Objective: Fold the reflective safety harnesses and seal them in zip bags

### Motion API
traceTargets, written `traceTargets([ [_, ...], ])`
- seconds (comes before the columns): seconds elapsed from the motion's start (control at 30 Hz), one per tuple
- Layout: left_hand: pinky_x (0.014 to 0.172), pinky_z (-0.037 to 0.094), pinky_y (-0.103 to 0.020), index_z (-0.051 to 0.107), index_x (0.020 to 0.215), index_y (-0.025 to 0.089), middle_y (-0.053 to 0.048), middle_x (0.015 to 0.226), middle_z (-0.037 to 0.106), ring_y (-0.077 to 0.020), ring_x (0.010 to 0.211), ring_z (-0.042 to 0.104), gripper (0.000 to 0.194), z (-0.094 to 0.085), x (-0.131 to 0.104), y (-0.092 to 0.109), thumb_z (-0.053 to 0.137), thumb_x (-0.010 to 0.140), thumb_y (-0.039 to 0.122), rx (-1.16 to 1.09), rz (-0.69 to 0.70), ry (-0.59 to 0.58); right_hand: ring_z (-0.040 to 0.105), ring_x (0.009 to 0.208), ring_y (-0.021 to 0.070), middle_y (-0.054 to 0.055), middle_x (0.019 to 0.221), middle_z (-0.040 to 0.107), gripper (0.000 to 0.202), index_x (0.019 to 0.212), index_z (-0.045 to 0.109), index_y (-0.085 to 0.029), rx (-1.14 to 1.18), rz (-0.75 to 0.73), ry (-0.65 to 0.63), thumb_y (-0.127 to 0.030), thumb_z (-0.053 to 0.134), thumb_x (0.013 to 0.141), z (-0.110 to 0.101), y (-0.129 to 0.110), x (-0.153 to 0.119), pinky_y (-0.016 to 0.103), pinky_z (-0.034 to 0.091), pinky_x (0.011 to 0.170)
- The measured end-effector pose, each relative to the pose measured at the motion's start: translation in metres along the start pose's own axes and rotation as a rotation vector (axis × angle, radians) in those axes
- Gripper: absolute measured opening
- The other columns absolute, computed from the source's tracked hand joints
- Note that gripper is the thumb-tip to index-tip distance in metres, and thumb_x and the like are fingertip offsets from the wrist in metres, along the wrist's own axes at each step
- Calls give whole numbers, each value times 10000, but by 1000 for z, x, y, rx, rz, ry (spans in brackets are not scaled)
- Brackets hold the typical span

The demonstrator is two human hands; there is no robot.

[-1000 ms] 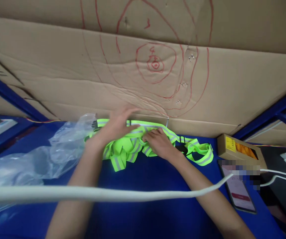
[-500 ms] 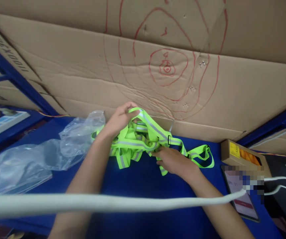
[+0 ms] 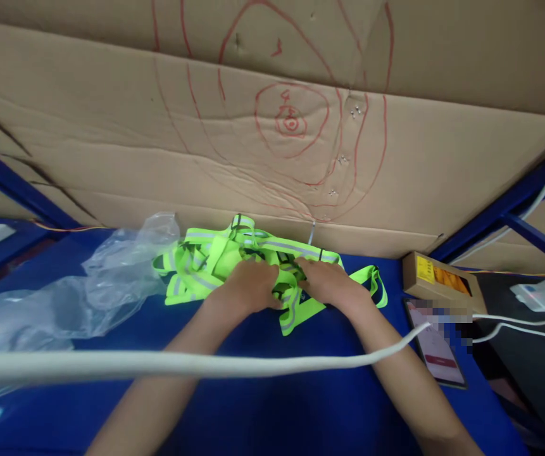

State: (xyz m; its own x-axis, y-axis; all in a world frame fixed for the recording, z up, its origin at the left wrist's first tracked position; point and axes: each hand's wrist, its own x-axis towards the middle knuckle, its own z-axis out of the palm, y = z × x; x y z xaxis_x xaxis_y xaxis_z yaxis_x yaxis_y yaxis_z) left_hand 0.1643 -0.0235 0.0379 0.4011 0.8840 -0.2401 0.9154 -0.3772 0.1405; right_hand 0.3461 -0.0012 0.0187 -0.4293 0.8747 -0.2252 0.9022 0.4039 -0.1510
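A tangled heap of neon-green reflective straps (image 3: 206, 278) with grey stripes and black buckles lies on the blue table. My left hand (image 3: 253, 285) is in the front middle of the heap, its fingers curled round a strap, the tips partly hidden. Just to its right, my right hand (image 3: 326, 282) pinches at the straps too, thumb and fingers bent inward. Between the two hands a strap end hangs toward the front. At the right, a loose loop of strap sticks out past my right hand.
Crumpled clear plastic bags (image 3: 106, 278) lie to the left. A small cardboard box (image 3: 443, 285) and a phone-like tablet (image 3: 436, 348) are at the right. A white cable (image 3: 206, 365) crosses the near view. Behind stands a cardboard panel (image 3: 111, 126) with red rings.
My left hand has come down from the raised strap at the back to the front of the heap, near my right hand. That strap has dropped. The view has shifted to the right.
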Motion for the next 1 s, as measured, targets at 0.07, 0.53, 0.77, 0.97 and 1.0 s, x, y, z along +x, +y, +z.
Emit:
traceTargets([
  [0.07, 729, 491, -401, 684, 911, 120, -156, 863, 714, -381, 859, 691, 266, 6, 8, -6, 775, 671, 189, -21, 15, -43, 665, 1170, 359, 231, 1300, 661, 455, 1420, 520, -135, -24, 60, 9, -265, 527, 983, 0, 2, 2, 422, 510, 879],
  [0.53, 704, 471, -235, 529, 1092, 236, -32, 1037, 619, -161, 910, 615, 286, -40, -2, -56, 684, 859, 297, -1068, 270, 325, 645, 891, 180, 27, 1036, 710, 379, 1137, 636, -188, 620, -517, 193, -507, 650, 933, -22, -10, -7, 261, 452, 762],
  [0.77, 655, 479, -255, 588, 1119, 259, -47, 1200, 622, -183, 888, 624, 415, -50, -18, -48, 773, 764, 368, -1025, 192, 503, 595, 766, 138, -16, 796, 667, 256, 896, 707, -150, 784, -495, 224, -382, 616, 958, -24, 8, 5, 237, 424, 710],
  [0.97, 621, 455, -253, 737, 979, 227, -20, 838, 696, -180, 709, 592, 315, -53, -33, -55, 692, 858, 514, -458, 236, 344, 511, 540, 78, -23, 660, 615, 392, 797, 652, -138, 1082, -493, -128, -515, 667, 904, -40, 51, -7, 195, 392, 508],
  [1.0, 563, 428, -241, 739, 875, 205, -16, 735, 666, -161, 631, 558, 334, -54, -35, -56, 642, 892, 523, -517, 265, 262, 508, 523, 74, -25, 665, 619, 393, 801, 642, -141, 1139, -482, -150, -523, 711, 864, -42, 56, -9, 193, 390, 490],
])
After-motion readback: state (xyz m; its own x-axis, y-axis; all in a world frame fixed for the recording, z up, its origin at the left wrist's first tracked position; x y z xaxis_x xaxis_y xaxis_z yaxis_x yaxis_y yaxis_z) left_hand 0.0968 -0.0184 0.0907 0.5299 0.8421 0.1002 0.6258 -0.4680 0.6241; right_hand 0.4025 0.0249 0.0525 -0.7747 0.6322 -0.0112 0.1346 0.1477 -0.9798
